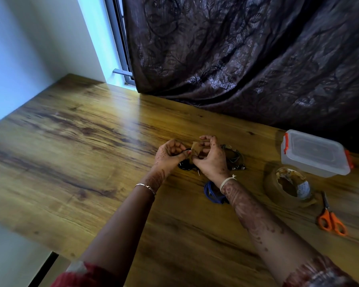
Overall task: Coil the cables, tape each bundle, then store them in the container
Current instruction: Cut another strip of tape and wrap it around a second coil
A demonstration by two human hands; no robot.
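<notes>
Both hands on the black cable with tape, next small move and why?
Probably wrap the brown tape piece around the black cable bundle: the left hand pinches the cable, the right hand holds the tape against it, and the container is closed.

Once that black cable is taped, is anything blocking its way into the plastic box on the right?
Yes: the container has its lid shut, orange clips down. On the table, another cable bundle and the tape roll lie between the black cable and the container; lifting clears both.
</notes>
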